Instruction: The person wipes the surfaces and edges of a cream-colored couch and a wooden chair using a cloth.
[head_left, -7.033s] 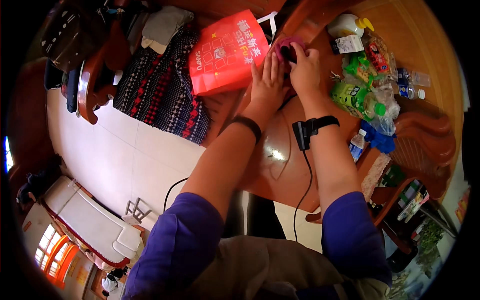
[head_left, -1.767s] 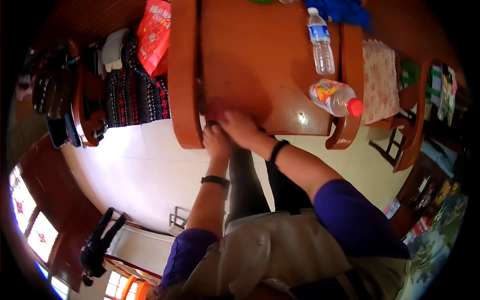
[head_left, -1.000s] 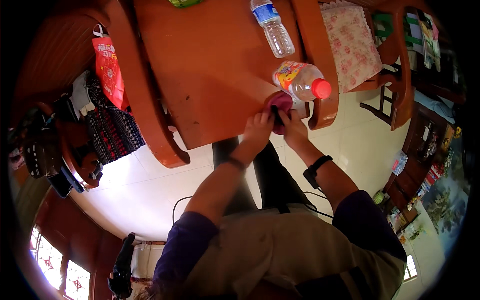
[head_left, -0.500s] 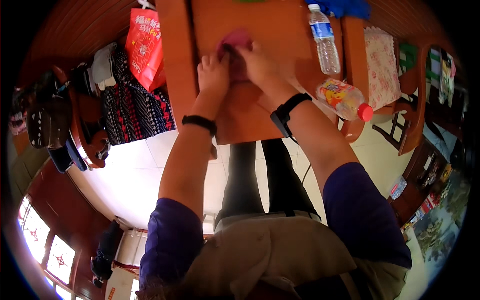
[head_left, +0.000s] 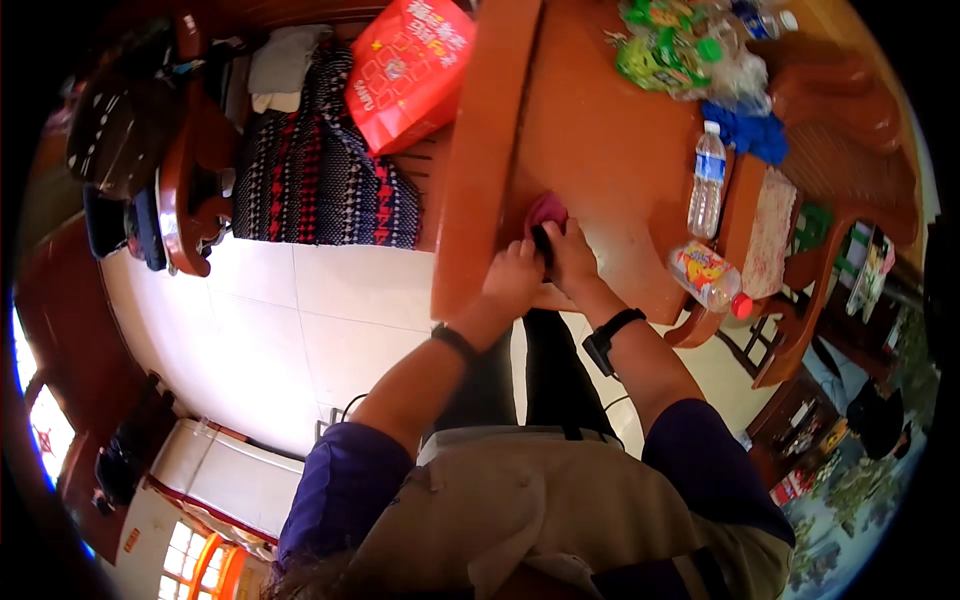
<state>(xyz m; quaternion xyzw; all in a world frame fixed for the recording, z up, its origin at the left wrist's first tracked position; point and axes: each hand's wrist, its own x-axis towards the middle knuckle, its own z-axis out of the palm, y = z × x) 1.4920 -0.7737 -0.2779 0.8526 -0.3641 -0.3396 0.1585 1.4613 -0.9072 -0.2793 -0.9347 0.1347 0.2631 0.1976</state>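
Magenta cloth [head_left: 547, 208] juts forward from the grip of the right hand [head_left: 573, 260] clasping it, left hand [head_left: 514, 275] alongside, its hold unclear.

red bag [head_left: 412, 75] | patterned cloth [head_left: 318, 180] | blue-labelled bottle [head_left: 706, 185] | red-capped bottle [head_left: 706, 276] near it | floral cover [head_left: 771, 225]

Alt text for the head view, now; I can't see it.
The left hand and right hand meet at a pink cloth on a brown wooden table. To their right are a white-capped bottle and a red-capped bottle, both clear; to their left, a red bag and patterned fabric.
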